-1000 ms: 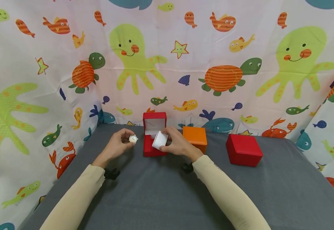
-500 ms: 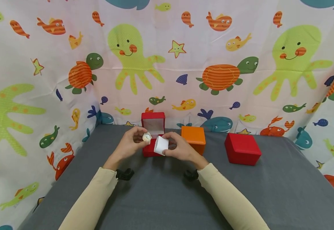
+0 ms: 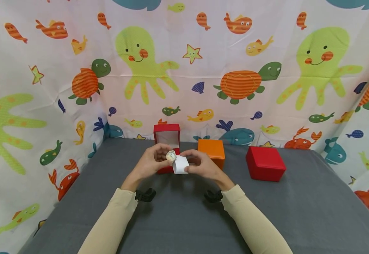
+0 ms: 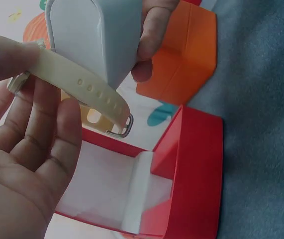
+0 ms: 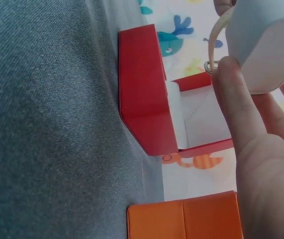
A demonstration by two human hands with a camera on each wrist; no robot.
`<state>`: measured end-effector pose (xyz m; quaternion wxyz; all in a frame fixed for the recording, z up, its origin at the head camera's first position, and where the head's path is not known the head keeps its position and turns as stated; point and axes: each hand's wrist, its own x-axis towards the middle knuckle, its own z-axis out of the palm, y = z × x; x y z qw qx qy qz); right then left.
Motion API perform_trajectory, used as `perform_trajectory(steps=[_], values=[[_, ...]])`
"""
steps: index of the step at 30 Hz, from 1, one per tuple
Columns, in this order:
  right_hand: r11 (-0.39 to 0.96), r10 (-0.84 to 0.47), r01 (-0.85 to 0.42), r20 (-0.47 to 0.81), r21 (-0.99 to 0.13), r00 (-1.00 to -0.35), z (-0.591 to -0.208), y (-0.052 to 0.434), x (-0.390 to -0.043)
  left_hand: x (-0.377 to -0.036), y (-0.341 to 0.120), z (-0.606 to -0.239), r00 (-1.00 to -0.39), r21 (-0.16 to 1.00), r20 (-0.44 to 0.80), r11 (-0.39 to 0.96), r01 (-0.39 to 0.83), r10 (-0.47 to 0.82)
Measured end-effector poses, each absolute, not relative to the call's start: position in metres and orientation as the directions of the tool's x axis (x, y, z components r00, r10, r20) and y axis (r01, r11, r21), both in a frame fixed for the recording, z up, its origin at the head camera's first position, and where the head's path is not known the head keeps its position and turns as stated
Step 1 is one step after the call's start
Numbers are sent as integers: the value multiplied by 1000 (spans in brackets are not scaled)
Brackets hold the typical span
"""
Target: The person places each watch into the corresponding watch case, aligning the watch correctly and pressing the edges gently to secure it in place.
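My left hand (image 3: 149, 162) pinches a wristwatch (image 3: 171, 156) with a pale dial and a cream strap. In the left wrist view its strap (image 4: 79, 74) hangs free, with holes and a metal buckle at the end. My right hand (image 3: 202, 165) grips a white watch cushion (image 3: 180, 165) between thumb and fingers. Watch and cushion are side by side, the strap overlapping the cushion (image 4: 84, 30) in the left wrist view. Behind both hands stands a red watch box (image 3: 166, 129), its lid raised and its lining white. The hands partly hide its base.
An orange box (image 3: 211, 151) stands just right of the open red box. Farther right sits a second red box (image 3: 265, 164) with its lid down. Grey cloth (image 3: 184, 218) covers the table, and a curtain (image 3: 184, 81) printed with sea animals hangs behind.
My left hand has carried the watch rightward until it meets the cushion. The right hand has turned the cushion and shifted it slightly down. The head view has drifted a little to the right.
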<state>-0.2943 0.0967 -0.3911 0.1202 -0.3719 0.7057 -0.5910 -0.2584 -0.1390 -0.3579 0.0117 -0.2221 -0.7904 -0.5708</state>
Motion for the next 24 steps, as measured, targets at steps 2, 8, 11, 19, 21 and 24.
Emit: perform_trajectory(steps=[2,8,11,19,21,24], values=[[21,-669,-380,270,-925,-693,-391,98,-293,-260,-138,-363,-910,906,245,254,337,335],[26,-663,-372,262,-928,-701,-393,100,-292,-259,-136,-367,-910,912,225,252,322,350],[28,-664,-374,262,-927,-700,-394,101,-292,-257,-135,-366,-912,917,210,251,309,353],[44,-647,-382,265,-923,-715,-398,101,-294,-272,-139,-394,-915,937,204,199,285,348],[52,-636,-375,259,-926,-727,-399,100,-295,-273,-140,-396,-914,937,214,191,292,346],[69,-619,-368,249,-927,-745,-399,99,-294,-272,-139,-397,-913,935,229,183,303,338]])
